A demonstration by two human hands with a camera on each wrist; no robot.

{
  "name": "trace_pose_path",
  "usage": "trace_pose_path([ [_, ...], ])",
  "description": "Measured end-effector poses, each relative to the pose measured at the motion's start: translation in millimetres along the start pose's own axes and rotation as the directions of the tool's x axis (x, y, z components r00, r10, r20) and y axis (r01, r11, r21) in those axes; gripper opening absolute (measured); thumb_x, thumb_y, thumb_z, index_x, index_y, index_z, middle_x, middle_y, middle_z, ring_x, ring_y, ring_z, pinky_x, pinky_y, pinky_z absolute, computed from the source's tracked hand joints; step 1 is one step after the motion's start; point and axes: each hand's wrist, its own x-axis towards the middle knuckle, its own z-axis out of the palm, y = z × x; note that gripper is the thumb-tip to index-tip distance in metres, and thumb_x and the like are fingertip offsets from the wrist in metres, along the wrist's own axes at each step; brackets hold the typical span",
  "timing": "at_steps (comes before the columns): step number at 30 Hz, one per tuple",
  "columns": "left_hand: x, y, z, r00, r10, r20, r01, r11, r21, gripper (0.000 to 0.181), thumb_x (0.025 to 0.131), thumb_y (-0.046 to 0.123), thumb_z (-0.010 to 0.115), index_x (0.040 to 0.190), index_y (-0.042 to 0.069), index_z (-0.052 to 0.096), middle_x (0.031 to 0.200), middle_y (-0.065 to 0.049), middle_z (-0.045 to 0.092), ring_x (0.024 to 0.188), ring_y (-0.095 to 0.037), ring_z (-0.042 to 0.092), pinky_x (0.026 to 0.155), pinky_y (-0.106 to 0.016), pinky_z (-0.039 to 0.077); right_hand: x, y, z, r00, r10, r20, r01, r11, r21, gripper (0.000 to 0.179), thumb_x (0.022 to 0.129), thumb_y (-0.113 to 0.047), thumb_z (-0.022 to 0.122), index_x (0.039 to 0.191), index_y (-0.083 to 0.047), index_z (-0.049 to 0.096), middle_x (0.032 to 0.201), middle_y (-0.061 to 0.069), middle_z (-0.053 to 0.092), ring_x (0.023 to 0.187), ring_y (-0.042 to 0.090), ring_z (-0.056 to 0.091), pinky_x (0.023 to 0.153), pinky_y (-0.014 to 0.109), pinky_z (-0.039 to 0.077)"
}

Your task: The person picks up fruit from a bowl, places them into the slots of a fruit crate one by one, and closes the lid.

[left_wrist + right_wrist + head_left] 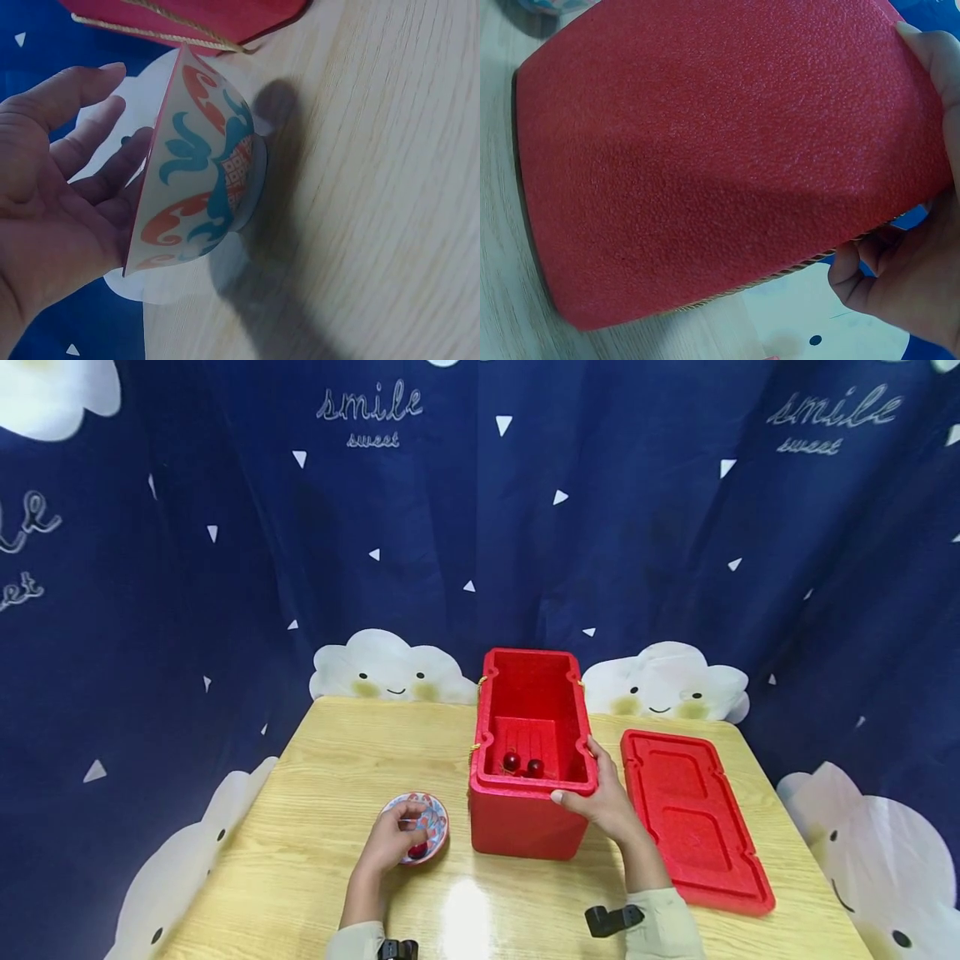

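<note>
My left hand [395, 837] is over a small patterned bowl [437, 814], its loosely bent fingers reaching inside past the rim. In the left wrist view the thumb and fingers [112, 109] stand apart, with nothing seen between them; the bowl's inside is hidden there. A dark red, shiny cherry [417, 851] lies in the bowl beside the fingers. My right hand [606, 799] grips the near right corner of a tall red foam box [525, 822], thumb on the front and fingers along the side. Inside the open box lie dark red cherries [512, 761] with thin stems.
A red lid [693, 827] with recessed panels lies flat on the wooden table [360, 752], right of the box. Twisted gold cord [780, 271] runs along the box's side. A dark blue curtain [420, 510] hangs behind the table.
</note>
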Motion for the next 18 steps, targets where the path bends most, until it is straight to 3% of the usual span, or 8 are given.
trace_pose_path([
  [12, 3.9, -5.9, 2.1, 0.998, -0.008, 0.063, 0.004, 0.999, 0.053, 0.046, 0.065, -0.005, 0.067, 0.11, -0.007, 0.057, 0.098, -0.021, 0.057, 0.077, -0.02, 0.053, 0.065, -0.03, 0.046, 0.2, -2.3, 1.6, 1.0, -0.008, -0.001, 0.008, 1.0, 0.014, 0.104, 0.068, -0.024, 0.081, 0.147, -0.018, 0.013, 0.143, 0.012, 0.022, 0.124, 0.033, 0.034, 0.082, 0.042, 0.049],
  [18, 5.1, -10.2, 6.2, 0.999, -0.008, 0.036, 0.006, 0.999, 0.045, 0.049, 0.062, -0.007, 0.071, 0.109, -0.007, 0.058, 0.101, -0.022, 0.058, 0.082, -0.024, 0.056, 0.067, -0.03, 0.048, -0.3, -1.1, 1.5, 1.0, -0.015, -0.001, 0.015, 1.0, 0.012, 0.104, 0.069, -0.024, 0.081, 0.147, -0.017, 0.013, 0.143, 0.012, 0.024, 0.123, 0.033, 0.034, 0.082, 0.042, 0.049],
])
